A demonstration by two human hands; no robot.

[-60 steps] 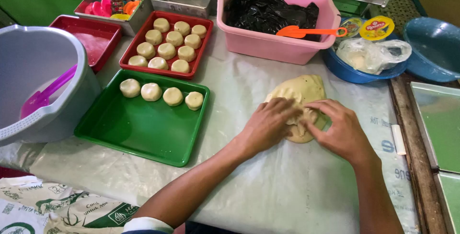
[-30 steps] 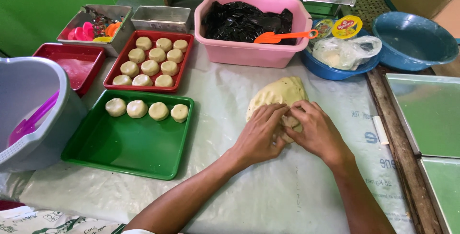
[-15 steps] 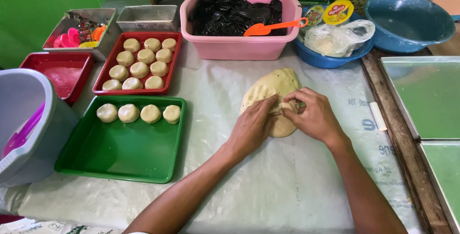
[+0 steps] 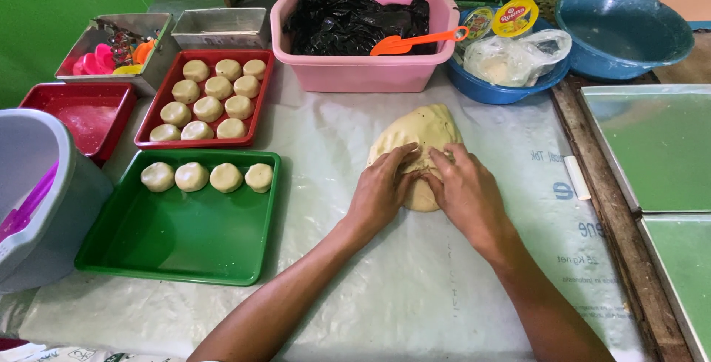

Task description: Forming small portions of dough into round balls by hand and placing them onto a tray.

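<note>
Both hands barely shifted: left hand [image 4: 381, 188] and right hand [image 4: 465, 188] press flat on the dough [image 4: 418, 132]; four balls [image 4: 207, 177] fill the green tray [image 4: 178, 243].

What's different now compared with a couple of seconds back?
Very little. Both hands, left and right, keep pressing the near end of the dough slab, fingers meeting over it. The four dough balls in the green tray and the filled red tray are unchanged.

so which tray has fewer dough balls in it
The green tray, nearest the left hand: one row of four balls, while the red tray beyond it is full.
</note>
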